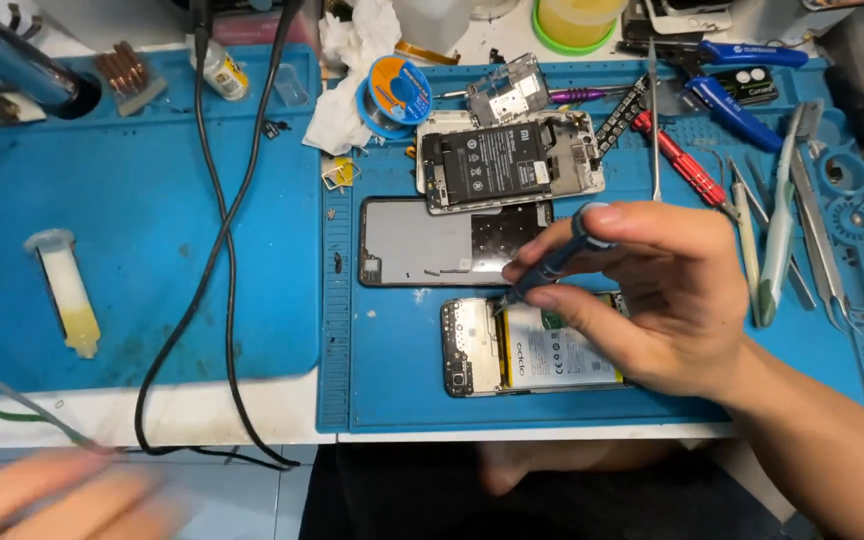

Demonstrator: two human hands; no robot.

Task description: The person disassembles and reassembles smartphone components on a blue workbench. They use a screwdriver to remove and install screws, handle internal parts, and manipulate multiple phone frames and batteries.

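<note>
- R hand [642, 300] pinches a slim blue screwdriver [557, 258] between thumb and fingertips, index capped on top; tip sits at the top edge of the opened phone [532, 350].
- L hand [62, 500] is low at the bottom-left corner, blurred; can't tell if open or holding anything.
- To do it well, I'd say: keep the driver upright on the screw, light downward press, spin w/ fingertips, steady the phone so it won't skid.
- Phone lies flat, back off, near the front edge of the blue mat [392, 400]; yellow-edged white battery showing, camera end to the left.
- Just behind it: a dark back panel [432, 240], then a second opened phone [507, 160] w/ black battery.
</note>
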